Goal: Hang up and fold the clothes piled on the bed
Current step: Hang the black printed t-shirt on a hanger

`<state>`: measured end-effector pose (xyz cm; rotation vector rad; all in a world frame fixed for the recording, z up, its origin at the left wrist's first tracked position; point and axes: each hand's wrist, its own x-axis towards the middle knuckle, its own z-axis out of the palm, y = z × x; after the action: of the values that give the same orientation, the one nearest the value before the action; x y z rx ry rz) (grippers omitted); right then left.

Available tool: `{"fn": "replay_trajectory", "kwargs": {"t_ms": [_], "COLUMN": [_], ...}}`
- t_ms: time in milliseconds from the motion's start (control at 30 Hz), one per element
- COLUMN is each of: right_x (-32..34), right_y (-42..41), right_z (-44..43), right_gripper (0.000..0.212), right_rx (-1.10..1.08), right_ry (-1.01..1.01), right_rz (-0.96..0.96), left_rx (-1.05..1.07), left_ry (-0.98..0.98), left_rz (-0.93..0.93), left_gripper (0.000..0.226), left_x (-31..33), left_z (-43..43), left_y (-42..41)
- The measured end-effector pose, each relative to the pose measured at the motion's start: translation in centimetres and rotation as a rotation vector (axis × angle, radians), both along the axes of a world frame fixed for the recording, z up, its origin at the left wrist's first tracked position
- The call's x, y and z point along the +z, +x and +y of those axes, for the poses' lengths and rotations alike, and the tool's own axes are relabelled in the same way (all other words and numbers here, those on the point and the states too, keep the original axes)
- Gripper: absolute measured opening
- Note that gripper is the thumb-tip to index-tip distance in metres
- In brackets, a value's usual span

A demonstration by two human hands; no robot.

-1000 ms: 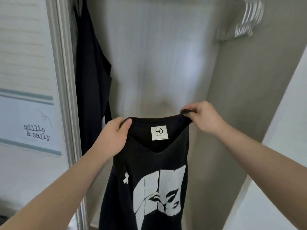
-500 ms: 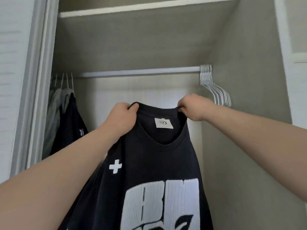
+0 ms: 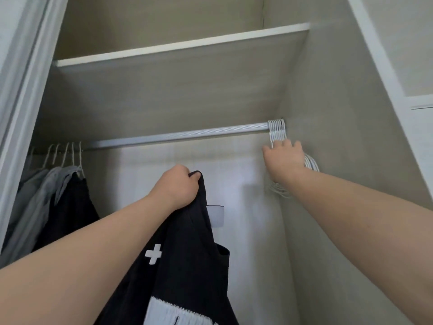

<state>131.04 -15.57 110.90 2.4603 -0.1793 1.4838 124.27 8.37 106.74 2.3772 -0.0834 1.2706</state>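
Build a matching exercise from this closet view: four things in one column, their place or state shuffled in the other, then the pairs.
Column one
1. left hand
2. right hand
3. empty white hangers
4. grey and dark garments

Column two
a. bunched at the right end of the rail
b. grips the black T-shirt
c. hang at the left end of the rail
d. touches the bunch of hangers

Pairs: 1-b, 2-d, 3-a, 4-c

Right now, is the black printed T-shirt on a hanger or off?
Off. The left hand grips the black printed T-shirt, no hanger in it; the right hand is at empty white hangers.
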Motion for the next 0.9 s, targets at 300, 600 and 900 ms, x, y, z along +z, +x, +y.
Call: {"fn": "replay_trajectory", "kwargs": {"t_ms": [300, 600, 900], "right_x": [2.0, 2.9, 3.0], "right_y": [1.8, 0.7, -1.7], "right_z": [-1.4, -0.1, 4.8], "right_gripper": [0.036, 0.028, 0.019], "right_rx": [0.026, 0.433, 1.203], "right_ry": [0.077, 0.302, 0.985], "right_rz": [-0.075, -0.128, -0.031], "left_rx": [0.057, 0.116, 0.171], "left_ry": [0.015, 0.008, -0.084], "left_rz": [-0.019, -0.04, -0.186], "left_gripper": [0.045, 0.045, 0.042], "left_x": [-0.3, -0.1, 1.1], "left_z": [2.8, 4.6, 6.6], "left_y": [0.9, -0.1, -5.3]}}
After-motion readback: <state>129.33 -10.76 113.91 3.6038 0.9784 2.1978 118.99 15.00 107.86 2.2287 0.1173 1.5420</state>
